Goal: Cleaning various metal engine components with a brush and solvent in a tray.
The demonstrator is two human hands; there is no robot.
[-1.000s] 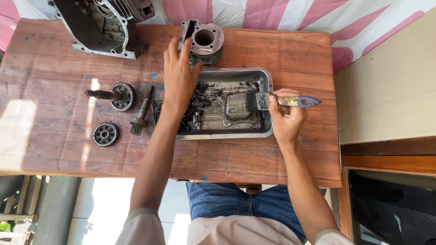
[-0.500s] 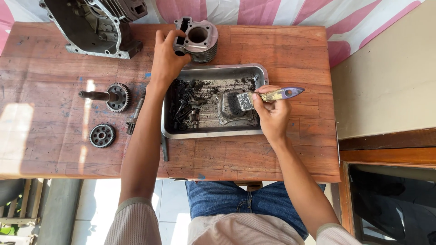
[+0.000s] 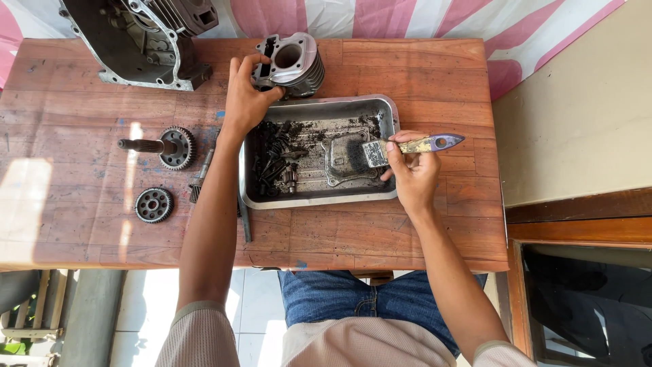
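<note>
Left hand [image 3: 246, 102] clamped on cylinder [image 3: 291, 64] at bench [image 3: 81, 102] far edge, just behind tray [image 3: 387, 109]. Right hand [image 3: 412, 173] pinching brush [image 3: 380, 151], bristles over cover plate [image 3: 339, 163] in tray.

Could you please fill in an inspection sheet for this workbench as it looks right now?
Surface: wooden table, stained, sunlit at its left end.
Job's things: engine cylinder beyond metal tray; paintbrush bristles over a flat cover lying in the tray.
Clutter: geared shaft, small gear, engine casing, dark small parts in the tray.
Grippers: left hand grips the cylinder; right hand holds the brush.
Cables: nothing seen.
Surroundings: pink-and-white striped cloth, tiled floor.
</note>
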